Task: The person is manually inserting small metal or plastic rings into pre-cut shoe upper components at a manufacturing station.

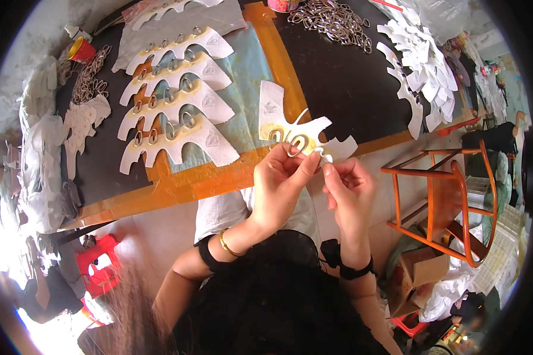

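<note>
My left hand [282, 180] holds a white cut-out shoe piece [276, 118] with finger-like tabs, above the table's near edge. A silver oval ring [296, 145] sits on one tab at my left thumb. My right hand [348, 184] pinches another tab of the same piece, folding it between thumb and fingers. Both hands touch the piece close together.
Several finished white pieces with rings [177, 112] lie in a row on the table [349, 89], whose near edge is orange. A heap of loose metal rings [331, 21] and a pile of white cut-outs [423, 65] lie at the back right. An orange metal stool frame [450, 195] stands right; a red stool [100, 263] lower left.
</note>
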{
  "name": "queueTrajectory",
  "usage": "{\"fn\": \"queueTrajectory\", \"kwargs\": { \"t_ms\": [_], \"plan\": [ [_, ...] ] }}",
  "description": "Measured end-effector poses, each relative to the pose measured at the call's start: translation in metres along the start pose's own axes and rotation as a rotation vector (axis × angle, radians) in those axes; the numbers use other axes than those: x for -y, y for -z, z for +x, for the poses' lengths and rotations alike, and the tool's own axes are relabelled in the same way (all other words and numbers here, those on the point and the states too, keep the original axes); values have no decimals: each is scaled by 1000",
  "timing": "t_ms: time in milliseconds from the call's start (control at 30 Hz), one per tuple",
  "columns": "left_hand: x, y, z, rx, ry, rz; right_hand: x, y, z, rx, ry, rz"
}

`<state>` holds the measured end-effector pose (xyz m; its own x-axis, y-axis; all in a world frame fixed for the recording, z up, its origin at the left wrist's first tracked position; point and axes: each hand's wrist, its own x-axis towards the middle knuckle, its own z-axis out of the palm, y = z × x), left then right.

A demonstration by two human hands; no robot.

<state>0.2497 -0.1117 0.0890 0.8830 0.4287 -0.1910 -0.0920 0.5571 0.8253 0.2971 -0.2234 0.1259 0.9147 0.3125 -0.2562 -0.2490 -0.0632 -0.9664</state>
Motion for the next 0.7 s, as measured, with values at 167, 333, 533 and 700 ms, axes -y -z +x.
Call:
{"fn": "queueTrajectory", "kwargs": {
  "t_ms": [167,333,533,700],
  "plan": [
    [4,0,-1,-17,-42,42,-11,-2,4,-22,-10,61],
    [-1,-7,-1,-48,-87,148,-16,0,5,-36,-51,112],
    [1,-8,3,-90,-110,127,-15,-3,9,-49,-98,244],
    [-2,-8,1,-97,-113,107,-11,-5,13,34,-151,310]
  ]
}}
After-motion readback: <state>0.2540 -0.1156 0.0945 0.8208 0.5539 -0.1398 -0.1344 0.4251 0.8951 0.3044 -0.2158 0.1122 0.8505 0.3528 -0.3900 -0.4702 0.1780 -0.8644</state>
